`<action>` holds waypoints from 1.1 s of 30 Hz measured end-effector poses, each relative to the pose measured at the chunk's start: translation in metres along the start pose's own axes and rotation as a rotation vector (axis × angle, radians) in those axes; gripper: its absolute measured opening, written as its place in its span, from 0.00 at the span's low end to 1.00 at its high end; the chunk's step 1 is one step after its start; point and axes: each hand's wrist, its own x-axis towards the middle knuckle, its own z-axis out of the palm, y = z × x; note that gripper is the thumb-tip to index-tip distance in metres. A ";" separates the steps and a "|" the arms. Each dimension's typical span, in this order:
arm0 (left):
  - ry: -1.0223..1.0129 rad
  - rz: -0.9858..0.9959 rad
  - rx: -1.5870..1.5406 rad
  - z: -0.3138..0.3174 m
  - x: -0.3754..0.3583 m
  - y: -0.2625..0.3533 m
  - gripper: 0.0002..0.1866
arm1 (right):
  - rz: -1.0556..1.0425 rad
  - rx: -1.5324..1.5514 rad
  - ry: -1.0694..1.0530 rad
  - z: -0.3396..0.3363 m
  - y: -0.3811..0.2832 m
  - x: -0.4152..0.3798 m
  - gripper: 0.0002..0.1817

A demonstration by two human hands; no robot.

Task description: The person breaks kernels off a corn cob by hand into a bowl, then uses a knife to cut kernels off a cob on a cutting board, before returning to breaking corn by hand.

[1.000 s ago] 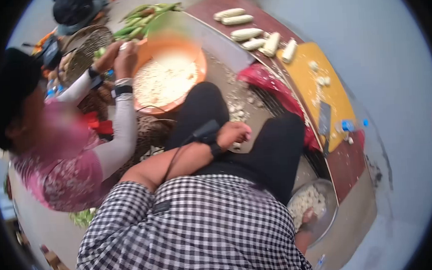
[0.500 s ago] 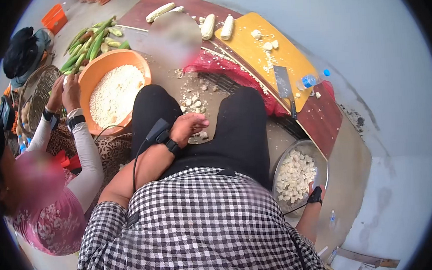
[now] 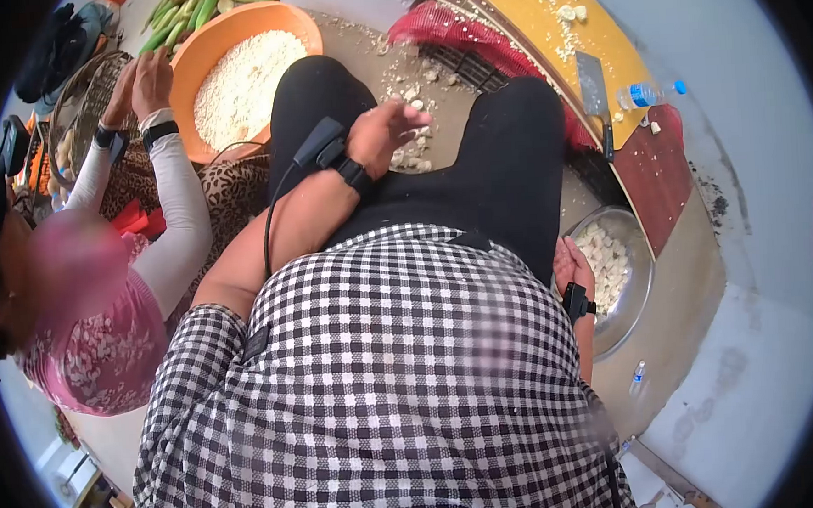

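Observation:
My left hand [image 3: 380,136] hovers over my lap with its fingers loosely stretched to the right, holding nothing that I can see. Below it on the floor lie pale cob pieces [image 3: 412,152]. My right hand [image 3: 575,268] is beside my right thigh, at the near left side of a round, shiny bowl [image 3: 650,273]. Its fingers point upward, loosely apart, and I see nothing in them. Chopped whitish pieces [image 3: 606,260] lie in that bowl, partly covered by the hand and wrist.
A cleaver [image 3: 593,92] and a water bottle [image 3: 642,94] lie on the yellow board [image 3: 554,2] at upper right. To the left, a co-worker's hands [image 3: 140,89] are near an orange basin [image 3: 314,33] of pale kernels. Green corn husks [image 3: 193,9] lie behind it.
My view has shifted, so things appear higher and farther right. My right hand has moved from the bowl's lower right side to its left, beside my thigh. The left hand stays over my lap.

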 end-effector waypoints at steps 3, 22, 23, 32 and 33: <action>-0.005 0.017 -0.143 -0.005 0.003 0.003 0.15 | 0.015 -0.057 -0.086 -0.023 0.003 0.013 0.24; -0.077 0.079 -0.047 -0.006 0.000 -0.005 0.11 | -0.377 -0.618 0.064 0.001 -0.052 -0.061 0.15; -0.100 0.091 -0.028 -0.008 -0.001 -0.007 0.11 | -0.415 -0.700 0.084 -0.002 -0.058 -0.071 0.16; -0.073 0.066 -0.088 0.005 -0.035 0.012 0.12 | -0.537 -0.642 -0.008 -0.006 -0.083 -0.174 0.18; -0.077 0.056 -0.098 0.007 -0.040 0.015 0.12 | -0.555 -0.634 -0.014 -0.002 -0.092 -0.183 0.18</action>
